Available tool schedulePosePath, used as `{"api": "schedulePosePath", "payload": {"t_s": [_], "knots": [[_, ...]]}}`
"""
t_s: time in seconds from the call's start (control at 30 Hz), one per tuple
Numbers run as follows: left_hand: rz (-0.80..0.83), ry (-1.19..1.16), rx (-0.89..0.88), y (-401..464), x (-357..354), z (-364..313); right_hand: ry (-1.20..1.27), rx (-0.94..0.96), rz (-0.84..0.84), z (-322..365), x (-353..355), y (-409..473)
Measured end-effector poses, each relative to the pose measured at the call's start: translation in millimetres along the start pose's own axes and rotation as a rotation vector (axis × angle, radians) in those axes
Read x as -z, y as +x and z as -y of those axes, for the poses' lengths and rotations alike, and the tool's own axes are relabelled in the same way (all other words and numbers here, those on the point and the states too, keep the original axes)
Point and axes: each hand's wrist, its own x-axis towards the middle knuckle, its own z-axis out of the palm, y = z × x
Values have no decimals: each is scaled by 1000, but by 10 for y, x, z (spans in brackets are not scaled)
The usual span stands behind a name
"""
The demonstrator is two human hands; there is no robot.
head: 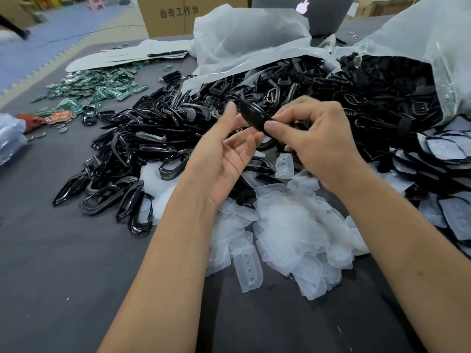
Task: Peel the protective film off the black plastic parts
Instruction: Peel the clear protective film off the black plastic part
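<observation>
The right hand point(316, 141) hides part of the motion-blurred black part point(253, 115); film perhaps indiscernible.

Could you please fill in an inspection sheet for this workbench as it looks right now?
Surface: dark grey table, largely covered.
Job's things: black plastic part held up between both hands; heap of black parts behind; peeled film pieces piled near the wrists.
Clutter: green circuit boards far left; white plastic bags spilling parts.
Grippers: left hand steadies the part with its fingertips; right hand pinches it.
Cables: nothing seen.
Surroundings: cardboard box, laptop, blue floor mats.
</observation>
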Motion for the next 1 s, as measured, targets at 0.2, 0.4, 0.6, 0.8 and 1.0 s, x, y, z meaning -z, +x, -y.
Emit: {"api": "schedulePosePath", "payload": {"t_s": [0.2, 0.4, 0.6, 0.8, 1.0], "knots": [[-47, 231, -129, -17, -16, 40, 472, -421, 255, 0, 124, 27], [-45, 99, -97, 6, -12, 47, 570, -415, 308, -43, 98, 20], [-63, 41, -64, 35, -27, 76, 584, -366, 189, -57, 49, 12], [-84, 137, -82, 26, -43, 116, 463, -250, 151, -21, 51, -3], [-77, 137, -99, 15, -54, 114, 453, -226, 194, -33, 78, 2]]}}
